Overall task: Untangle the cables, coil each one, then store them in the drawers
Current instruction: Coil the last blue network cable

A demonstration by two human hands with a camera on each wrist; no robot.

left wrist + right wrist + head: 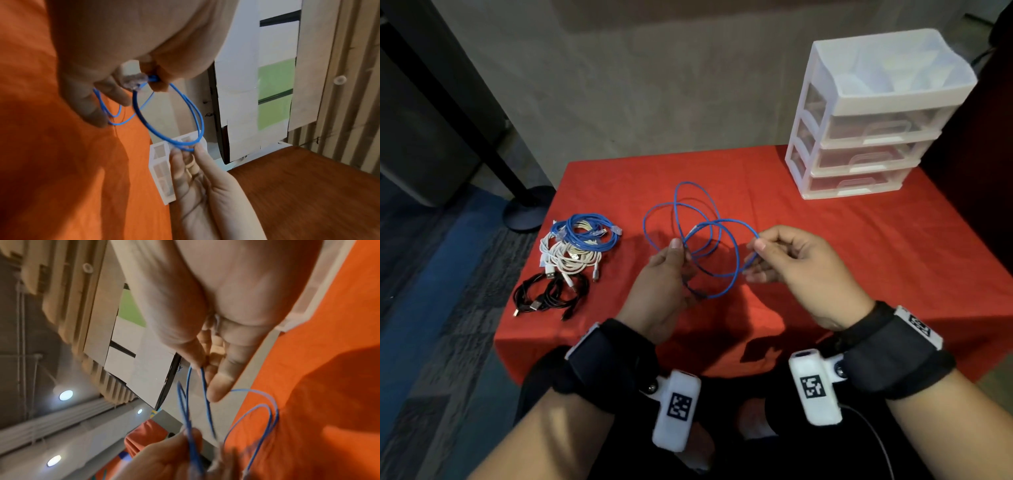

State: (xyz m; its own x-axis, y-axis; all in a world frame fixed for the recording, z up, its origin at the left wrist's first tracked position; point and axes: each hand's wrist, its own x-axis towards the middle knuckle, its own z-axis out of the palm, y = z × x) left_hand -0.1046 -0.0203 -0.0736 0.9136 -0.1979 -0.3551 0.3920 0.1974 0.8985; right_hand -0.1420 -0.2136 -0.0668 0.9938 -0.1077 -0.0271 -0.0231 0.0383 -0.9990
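The left hand (666, 274) pinches the blue cable (690, 236) where several of its turns bunch together, and the left wrist view shows a clear plug (134, 81) held right at those fingers — most likely so that one end stays fixed while the loops are gathered. The right hand (791, 270) pinches a single bend of the same cable between thumb and fingertips and holds it apart from the left, which keeps the turns spread wide enough to see which strand crosses which. The loops hang in the air over the middle of the red table (825, 246), the lowest of them close to the cloth; whether any touches it I cannot tell. I judge this cable as loosely looped but not yet a tidy coil. The other cables (571, 260) — blue, white and black bundles — lie near the table's left edge, close enough to the drop that a careless sweep of the left arm could push them off. The drawer unit (869, 130) stands at the far right corner with all its drawers closed, so one will need pulling open toward the person. The table between the hands and the unit is bare cloth, leaving room to carry a coil across.
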